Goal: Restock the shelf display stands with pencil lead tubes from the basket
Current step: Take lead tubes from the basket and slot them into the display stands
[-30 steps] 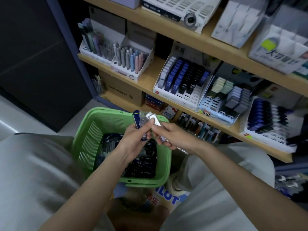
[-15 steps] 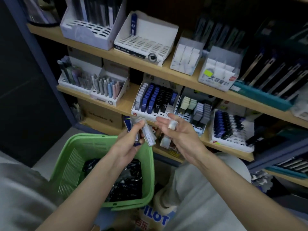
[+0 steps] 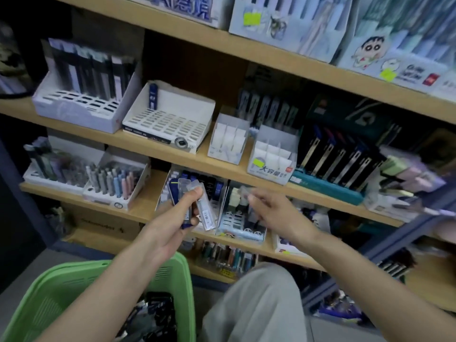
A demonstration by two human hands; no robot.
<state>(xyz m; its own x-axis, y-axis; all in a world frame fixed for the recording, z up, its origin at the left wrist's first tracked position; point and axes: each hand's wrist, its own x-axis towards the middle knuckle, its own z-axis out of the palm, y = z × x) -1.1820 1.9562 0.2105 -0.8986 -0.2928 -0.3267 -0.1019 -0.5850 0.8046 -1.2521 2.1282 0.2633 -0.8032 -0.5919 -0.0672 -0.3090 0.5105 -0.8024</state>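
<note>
My left hand (image 3: 177,215) grips a bundle of pencil lead tubes (image 3: 197,203), clear and dark blue, fanned upward in front of the lower shelf. My right hand (image 3: 274,213) pinches one clear tube (image 3: 244,191) at its fingertips, a little right of the bundle. The green basket (image 3: 44,299) sits bottom left with several dark tubes (image 3: 158,314) in it. On the middle shelf stands a white slotted display stand (image 3: 170,122) holding a single blue tube (image 3: 153,95). A stand with blue and black tubes (image 3: 217,186) is partly hidden behind my hands.
Wooden shelves (image 3: 246,169) carry other stands: a white stand with dark pens (image 3: 81,99) at left, pastel pens (image 3: 116,183) below it, empty white dividers (image 3: 229,141) and a teal rack (image 3: 330,169) at right. My knee (image 3: 259,302) is at the bottom centre.
The view has tilted up from the basket to the shelves. Both hands have risen; my right hand has drawn apart from the left, carrying one clear tube.
</note>
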